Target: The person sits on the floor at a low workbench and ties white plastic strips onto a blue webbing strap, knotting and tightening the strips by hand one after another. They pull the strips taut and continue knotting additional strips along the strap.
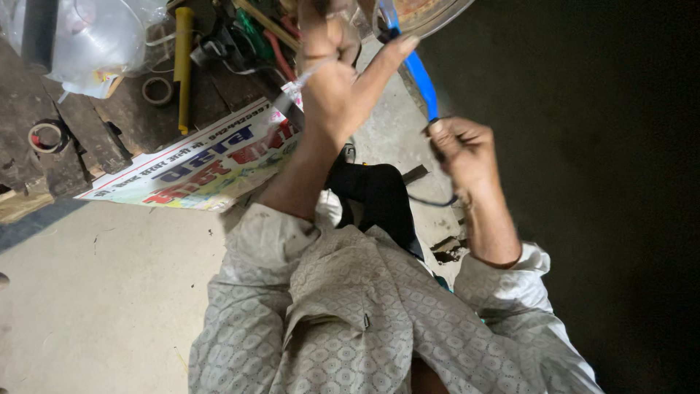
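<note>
Far to the left of the left hand, a clear plastic bag is sitting on the dark wooden surface; what it is holding is too blurred to tell. Below and left of that hand, two small rings of tape are lying on the wood beside a yellow tube, and a colourful printed paper sheet is hanging over the surface's edge just under the wrist. The left hand is being raised, its grip partly released, thumb stretched out towards the bright blue flat strap, touching its upper end near a round pale-rimmed plate-like object at the top edge. To the right and lower, the right hand is clenching around the strap's lower end, with a thin dark cord looping below its grip.
</note>
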{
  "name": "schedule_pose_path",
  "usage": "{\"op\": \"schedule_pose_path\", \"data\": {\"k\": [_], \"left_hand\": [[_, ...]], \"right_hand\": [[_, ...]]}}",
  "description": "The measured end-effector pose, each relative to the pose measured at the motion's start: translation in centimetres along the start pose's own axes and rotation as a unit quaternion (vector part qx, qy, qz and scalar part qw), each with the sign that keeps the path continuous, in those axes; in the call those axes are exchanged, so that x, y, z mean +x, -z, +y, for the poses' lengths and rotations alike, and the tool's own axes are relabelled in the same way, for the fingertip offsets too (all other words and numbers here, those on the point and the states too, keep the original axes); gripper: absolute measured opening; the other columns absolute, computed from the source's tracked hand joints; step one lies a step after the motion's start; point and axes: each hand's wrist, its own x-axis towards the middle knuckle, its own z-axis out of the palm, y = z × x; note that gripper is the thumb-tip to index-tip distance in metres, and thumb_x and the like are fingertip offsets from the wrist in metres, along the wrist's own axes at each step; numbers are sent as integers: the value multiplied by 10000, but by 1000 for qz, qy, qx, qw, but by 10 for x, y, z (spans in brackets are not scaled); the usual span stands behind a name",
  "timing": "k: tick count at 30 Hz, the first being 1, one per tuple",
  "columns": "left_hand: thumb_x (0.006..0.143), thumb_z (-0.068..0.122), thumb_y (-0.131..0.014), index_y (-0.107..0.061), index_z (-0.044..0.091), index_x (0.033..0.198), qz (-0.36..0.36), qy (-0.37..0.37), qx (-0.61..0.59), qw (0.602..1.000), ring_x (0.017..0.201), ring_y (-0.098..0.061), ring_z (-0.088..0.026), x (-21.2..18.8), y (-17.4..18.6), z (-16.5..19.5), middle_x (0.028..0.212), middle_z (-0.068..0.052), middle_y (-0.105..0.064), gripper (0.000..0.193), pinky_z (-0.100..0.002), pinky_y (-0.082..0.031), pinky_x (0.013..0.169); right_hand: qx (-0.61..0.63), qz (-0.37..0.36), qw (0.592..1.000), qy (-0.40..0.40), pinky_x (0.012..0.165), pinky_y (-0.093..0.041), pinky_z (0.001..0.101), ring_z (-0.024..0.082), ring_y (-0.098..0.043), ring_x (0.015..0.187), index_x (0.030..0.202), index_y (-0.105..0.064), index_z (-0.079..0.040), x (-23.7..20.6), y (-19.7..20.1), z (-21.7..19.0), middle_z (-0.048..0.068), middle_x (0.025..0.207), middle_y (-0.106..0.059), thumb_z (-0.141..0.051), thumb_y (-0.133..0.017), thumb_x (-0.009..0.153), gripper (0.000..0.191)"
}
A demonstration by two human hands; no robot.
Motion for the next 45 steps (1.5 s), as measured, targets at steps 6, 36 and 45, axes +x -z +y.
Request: {"op": "schedule_pose_path", "data": {"k": [6,36,45], "left_hand": [[1034,265,-771,-602,74,955,-39,-142,178,973,665,-685,-248,31,5,1,762,-66,-661,267,-367,-536,623],[1018,132,-786,-538,90,1297,-142,-119,205,961,973,-669,-376,38,88,-8,1089,-138,-665,376,-469,-544,837],[969,160,-804,-572,101,1205,-80,-52,317,944,968,-662,-400,28,70,2,974,-125,-668,337,-517,-513,826]], "right_hand": [[-221,84,948,214,551,-363,298,89,-453,640,936,-729,22,12,29,-12,17,694,-566,-162,-795,1045,223],[-524,64,600,601,509,-366,298,137,-476,538,991,-710,-17,32,43,-81,24,670,-553,-280,-738,1091,283],[-564,-24,488,666,411,-384,277,120,-483,484,877,-732,-57,12,1,-115,-23,578,-455,-279,-850,928,257]]}}
